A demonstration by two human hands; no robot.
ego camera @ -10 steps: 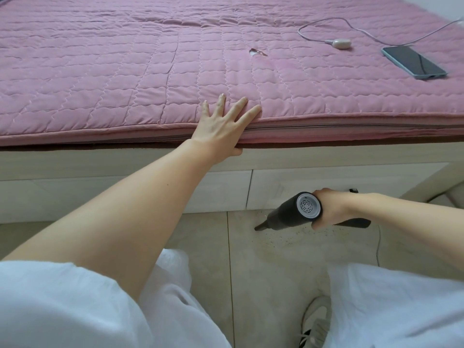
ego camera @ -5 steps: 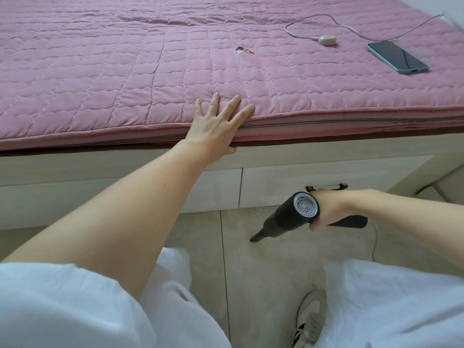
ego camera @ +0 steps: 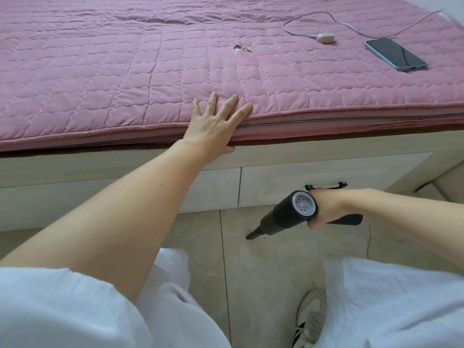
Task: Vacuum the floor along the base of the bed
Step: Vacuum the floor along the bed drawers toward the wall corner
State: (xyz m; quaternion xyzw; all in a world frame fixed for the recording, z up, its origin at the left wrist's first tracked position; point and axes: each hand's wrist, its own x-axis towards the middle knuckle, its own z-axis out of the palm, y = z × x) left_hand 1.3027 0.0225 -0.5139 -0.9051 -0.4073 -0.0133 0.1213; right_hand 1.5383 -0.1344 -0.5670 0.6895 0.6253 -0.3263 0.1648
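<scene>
Beige tiled floor [ego camera: 283, 252] at lower centre, below the pale wooden bed base [ego camera: 326, 172], is being vacuumed: right hand [ego camera: 326, 207] gripping the black handheld vacuum [ego camera: 288, 214], left hand [ego camera: 213, 126] bracing flat with fingers spread on the pink quilted mattress [ego camera: 125, 71]; best keeping nozzle low along the grit line.

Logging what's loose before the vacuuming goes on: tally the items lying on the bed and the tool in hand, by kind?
Phones: 1, the phone on the pink cover
Small white devices on a cable: 1, the device
Handheld vacuums: 1, the vacuum, gripped by the right hand
Total: 3
</scene>
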